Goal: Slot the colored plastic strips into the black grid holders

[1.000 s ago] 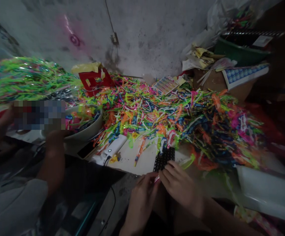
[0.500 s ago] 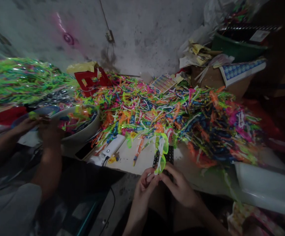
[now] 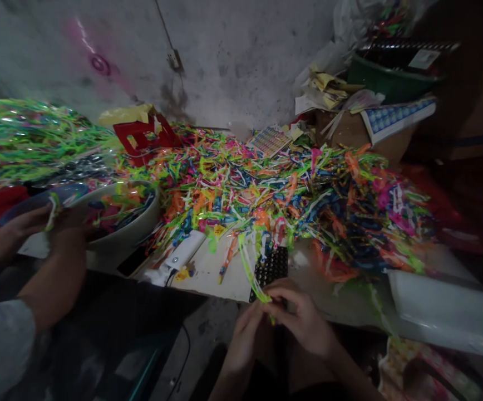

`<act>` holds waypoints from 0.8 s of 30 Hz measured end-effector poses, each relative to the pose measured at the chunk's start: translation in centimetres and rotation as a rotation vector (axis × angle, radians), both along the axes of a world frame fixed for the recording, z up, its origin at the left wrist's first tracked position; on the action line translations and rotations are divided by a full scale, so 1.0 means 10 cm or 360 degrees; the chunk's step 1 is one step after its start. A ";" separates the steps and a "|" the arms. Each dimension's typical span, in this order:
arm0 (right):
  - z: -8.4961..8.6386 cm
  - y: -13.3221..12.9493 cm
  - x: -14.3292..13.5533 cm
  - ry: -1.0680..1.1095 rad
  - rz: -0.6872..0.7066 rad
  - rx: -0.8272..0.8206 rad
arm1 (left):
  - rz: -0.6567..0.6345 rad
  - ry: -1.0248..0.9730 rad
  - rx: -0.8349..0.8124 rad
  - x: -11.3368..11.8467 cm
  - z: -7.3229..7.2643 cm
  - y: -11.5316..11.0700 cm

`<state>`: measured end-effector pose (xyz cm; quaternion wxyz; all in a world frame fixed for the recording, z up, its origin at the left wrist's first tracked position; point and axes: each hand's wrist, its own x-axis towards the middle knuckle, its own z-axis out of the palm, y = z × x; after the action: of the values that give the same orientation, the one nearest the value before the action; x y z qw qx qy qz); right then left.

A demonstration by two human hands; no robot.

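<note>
A long yellow-green and white plastic piece (image 3: 250, 273) rises from between my hands toward the table's front edge. Its lower end is pinched by my left hand (image 3: 247, 328) and my right hand (image 3: 297, 314), whose fingertips meet around it. Just beyond them lies a black perforated strip (image 3: 271, 267). Behind that spreads a large heap of colourful plastic pieces (image 3: 241, 184). An orange pen-like piece (image 3: 227, 259) lies left of the strip.
At the left, a person's hands (image 3: 60, 220) hold a greenish piece beside a bowl (image 3: 135, 225). A white device (image 3: 185, 249) with a cable lies near the front edge. A white packet (image 3: 445, 314) is at the right; a red box (image 3: 147, 136) stands behind.
The green piece between my hands has turned from showing its lens-like shapes to a narrow, edge-on strip leaning left. The view has shifted slightly right. The other person's hands have moved a little.
</note>
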<state>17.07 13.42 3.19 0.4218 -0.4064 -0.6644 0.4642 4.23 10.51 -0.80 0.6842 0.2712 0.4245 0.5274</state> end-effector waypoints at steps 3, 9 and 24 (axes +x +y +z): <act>-0.01 -0.05 0.02 0.0023 -0.0184 0.0048 | -0.0170 -0.0024 0.0019 0.00 0.05 0.00; -0.13 -0.11 0.04 0.0275 -0.0505 -0.0323 | -0.0434 0.0480 0.0519 0.09 0.01 -0.02; -0.36 -0.13 0.02 0.0469 -0.0629 -0.0386 | -0.0273 0.0842 0.0422 0.10 -0.28 0.14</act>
<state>17.26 12.15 -0.38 0.5445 -0.5039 -0.4432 0.5032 5.25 11.92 -3.57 0.5505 0.5209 0.4910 0.4295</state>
